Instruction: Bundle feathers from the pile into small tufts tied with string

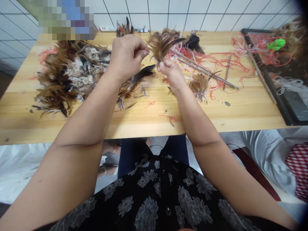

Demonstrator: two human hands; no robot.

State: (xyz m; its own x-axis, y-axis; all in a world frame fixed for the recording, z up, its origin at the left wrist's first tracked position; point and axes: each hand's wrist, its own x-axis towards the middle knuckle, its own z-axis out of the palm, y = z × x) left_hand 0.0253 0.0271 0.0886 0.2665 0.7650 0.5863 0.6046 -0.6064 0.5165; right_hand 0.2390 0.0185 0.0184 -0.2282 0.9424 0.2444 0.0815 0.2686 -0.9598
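My right hand (171, 73) is closed around the base of a bunch of brown feathers (160, 46), which fans upward above the wooden table. Just left of it, my left hand (128, 54) is raised with thumb and fingers pinched together. Whatever sits in that pinch is too small to make out. Beneath and beside my left forearm lies a big heap of brown, black and whitish feathers (81, 70). A smaller feather tuft (199, 85) rests to the right of my right wrist, near thin sticks (207, 69) and tangled pink-red plastic strands (221, 59).
A black-framed tray (269, 77) at the right holds more strands, feathers and a bright green bundle (276, 45). Markers (108, 29) lie along the tiled wall (158, 14). Loose feather scraps dot the wooden table (144, 125). A blurred-out patch covers the back left.
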